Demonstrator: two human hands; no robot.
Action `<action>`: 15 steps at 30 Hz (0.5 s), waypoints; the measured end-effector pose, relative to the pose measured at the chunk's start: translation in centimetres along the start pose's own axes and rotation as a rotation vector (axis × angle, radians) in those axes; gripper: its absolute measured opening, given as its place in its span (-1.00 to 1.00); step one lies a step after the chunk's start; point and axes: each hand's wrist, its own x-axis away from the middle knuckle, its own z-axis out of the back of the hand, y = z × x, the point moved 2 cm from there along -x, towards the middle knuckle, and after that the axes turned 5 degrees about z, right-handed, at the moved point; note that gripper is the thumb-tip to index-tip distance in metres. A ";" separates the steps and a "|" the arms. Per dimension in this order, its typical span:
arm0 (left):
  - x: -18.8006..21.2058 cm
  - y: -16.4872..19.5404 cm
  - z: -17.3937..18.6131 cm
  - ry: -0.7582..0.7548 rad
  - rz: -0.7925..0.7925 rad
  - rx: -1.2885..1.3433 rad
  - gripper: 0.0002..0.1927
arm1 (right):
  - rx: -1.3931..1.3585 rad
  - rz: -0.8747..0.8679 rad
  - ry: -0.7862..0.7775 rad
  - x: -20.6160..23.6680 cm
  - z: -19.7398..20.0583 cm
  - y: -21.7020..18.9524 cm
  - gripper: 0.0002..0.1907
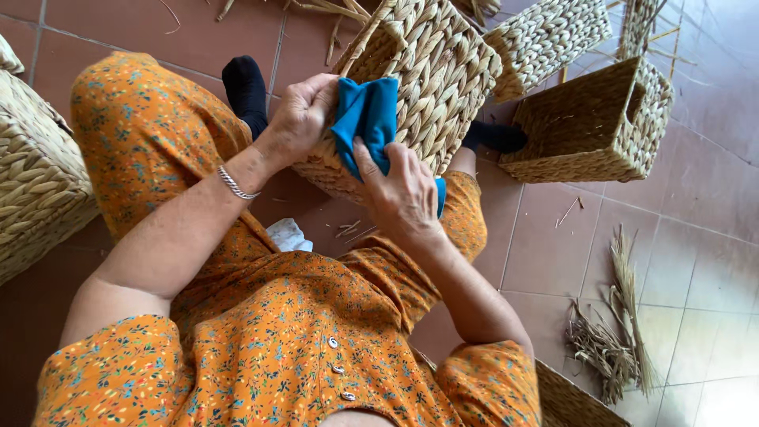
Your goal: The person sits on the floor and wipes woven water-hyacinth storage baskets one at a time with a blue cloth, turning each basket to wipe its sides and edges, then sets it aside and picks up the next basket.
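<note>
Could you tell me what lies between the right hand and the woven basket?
In the head view, a blue cloth lies between the right hand and the woven basket.
</note>
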 end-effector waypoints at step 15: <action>-0.1 -0.5 1.0 0.094 0.124 -0.054 -0.61 | 0.156 -0.270 0.053 -6.1 -3.0 14.5 -0.74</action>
